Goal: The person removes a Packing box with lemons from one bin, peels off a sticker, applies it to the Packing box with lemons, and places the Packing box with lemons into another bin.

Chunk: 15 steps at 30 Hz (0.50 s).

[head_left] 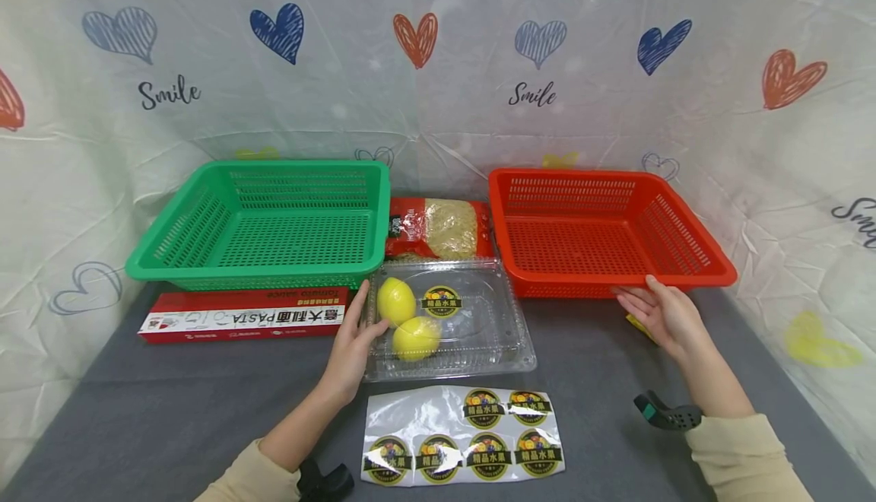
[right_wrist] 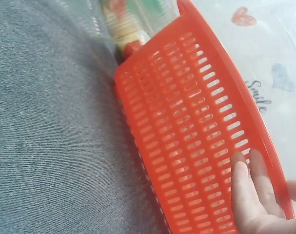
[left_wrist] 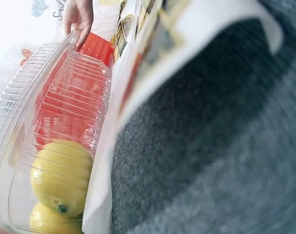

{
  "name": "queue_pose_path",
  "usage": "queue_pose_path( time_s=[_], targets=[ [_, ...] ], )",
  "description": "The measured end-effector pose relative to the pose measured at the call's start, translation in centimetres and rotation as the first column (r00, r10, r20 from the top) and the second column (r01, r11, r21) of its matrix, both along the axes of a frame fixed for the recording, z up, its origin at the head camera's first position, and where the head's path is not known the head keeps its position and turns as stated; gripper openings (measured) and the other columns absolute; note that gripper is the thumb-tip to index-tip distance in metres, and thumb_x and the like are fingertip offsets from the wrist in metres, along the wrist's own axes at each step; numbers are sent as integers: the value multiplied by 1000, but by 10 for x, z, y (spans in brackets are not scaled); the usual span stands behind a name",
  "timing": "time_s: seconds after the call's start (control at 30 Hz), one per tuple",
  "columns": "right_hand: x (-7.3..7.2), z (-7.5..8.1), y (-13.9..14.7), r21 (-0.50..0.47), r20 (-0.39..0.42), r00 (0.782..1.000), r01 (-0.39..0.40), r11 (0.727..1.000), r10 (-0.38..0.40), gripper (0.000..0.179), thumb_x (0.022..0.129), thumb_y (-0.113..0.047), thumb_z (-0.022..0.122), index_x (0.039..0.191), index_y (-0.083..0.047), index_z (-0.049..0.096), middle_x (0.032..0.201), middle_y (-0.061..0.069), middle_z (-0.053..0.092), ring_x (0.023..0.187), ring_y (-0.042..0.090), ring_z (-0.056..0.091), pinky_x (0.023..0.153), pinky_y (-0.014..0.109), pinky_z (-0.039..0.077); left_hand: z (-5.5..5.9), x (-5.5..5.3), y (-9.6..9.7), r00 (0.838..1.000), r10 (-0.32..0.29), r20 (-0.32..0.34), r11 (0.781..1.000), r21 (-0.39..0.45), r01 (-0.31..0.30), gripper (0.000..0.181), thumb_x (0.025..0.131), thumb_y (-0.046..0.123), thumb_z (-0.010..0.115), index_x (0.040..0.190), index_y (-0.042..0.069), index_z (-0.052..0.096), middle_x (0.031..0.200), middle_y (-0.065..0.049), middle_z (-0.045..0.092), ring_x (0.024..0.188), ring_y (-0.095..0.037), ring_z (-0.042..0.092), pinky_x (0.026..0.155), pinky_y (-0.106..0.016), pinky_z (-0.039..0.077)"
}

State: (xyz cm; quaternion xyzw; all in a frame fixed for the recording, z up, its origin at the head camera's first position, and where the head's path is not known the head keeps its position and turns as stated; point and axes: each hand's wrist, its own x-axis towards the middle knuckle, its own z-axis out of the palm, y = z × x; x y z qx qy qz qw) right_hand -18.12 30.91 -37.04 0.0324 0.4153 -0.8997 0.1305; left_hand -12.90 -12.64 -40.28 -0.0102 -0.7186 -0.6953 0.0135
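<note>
My left hand [head_left: 349,350] rests along the left edge of a clear plastic fruit box [head_left: 479,335], fingers straight and thumb over its lid. Two lemons [head_left: 415,338] lie inside the box, at its left. A round black-and-gold sticker [head_left: 442,303] shows on the lid. At the right, my right hand [head_left: 667,319] holds the front rim of a red basket [head_left: 616,283]. In the right wrist view, its fingers [right_wrist: 245,190] lie against the slotted outer wall while the thumb reaches over the rim.
A sheet of round stickers [head_left: 464,435] lies in front of the box. To the left stand a green basket [head_left: 256,274] and a red-and-white pasta box [head_left: 246,316]. Behind the fruit box is a red-and-clear food bag [head_left: 445,228]. Something yellow [head_left: 639,327] shows partly behind my right hand.
</note>
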Motion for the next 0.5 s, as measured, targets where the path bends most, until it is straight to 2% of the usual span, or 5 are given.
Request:
queue_pose_path(
  time_s=[0.2, 0.5],
  targets=[
    [-4, 0, 0, -14, -23, 1000, -14, 1000, 14, 16, 96, -15, 44, 106, -6, 52, 101, 14, 66, 94, 28, 64, 79, 36, 51, 1, 1, -1, 1000, 5, -5, 999, 32, -5, 65, 92, 2, 46, 147, 11, 14, 152, -3, 7, 138, -18, -1, 109, -43, 13],
    [-5, 0, 0, 30, -40, 999, -22, 999, 23, 19, 98, -15, 41, 104, -7, 56, 100, 14, 67, 94, 27, 64, 77, 36, 52, 7, 5, -2, 1000, -16, 2, 999, 49, 16, 62, 92, 1, 44, 147, 8, 15, 152, -5, 8, 138, -18, -1, 109, -45, 13]
  ],
)
